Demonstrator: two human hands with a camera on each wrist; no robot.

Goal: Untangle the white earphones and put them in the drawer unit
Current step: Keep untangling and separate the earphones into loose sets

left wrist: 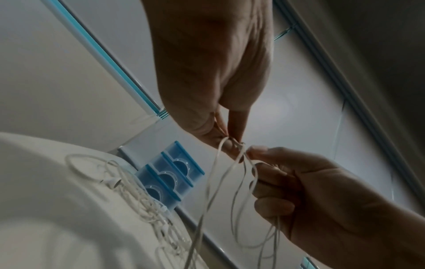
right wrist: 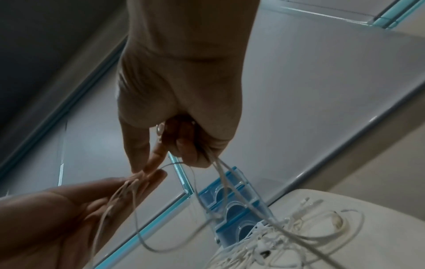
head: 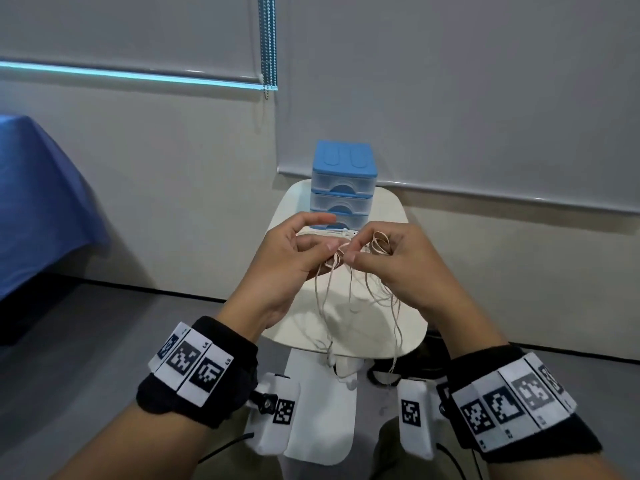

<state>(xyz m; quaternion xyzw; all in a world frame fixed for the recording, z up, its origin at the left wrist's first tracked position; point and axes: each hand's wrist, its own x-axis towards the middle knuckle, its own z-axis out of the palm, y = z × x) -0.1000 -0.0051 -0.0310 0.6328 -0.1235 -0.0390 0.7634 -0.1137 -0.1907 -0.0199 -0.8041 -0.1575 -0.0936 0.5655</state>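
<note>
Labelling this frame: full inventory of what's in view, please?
White wired earphones being untangled: one set, white, held above the table, cords dangling.
Heap of other white earphones: count unclear, white, on the table before the drawers.
Blue-and-clear plastic three-drawer unit: one, table's far end, drawers shut.
Small white rounded table: one, white, by the wall.
Blue cloth: one, far left.
Roller blinds: grey-white, on the wall.
Left hand: pinches the cord.
Right hand: grips cord loops.

Plain office-type or lab-type room: bare off-white walls, grey roller blinds with beaded pull chain, grey floor, blue cloth-covered table, small white rounded side table.
</note>
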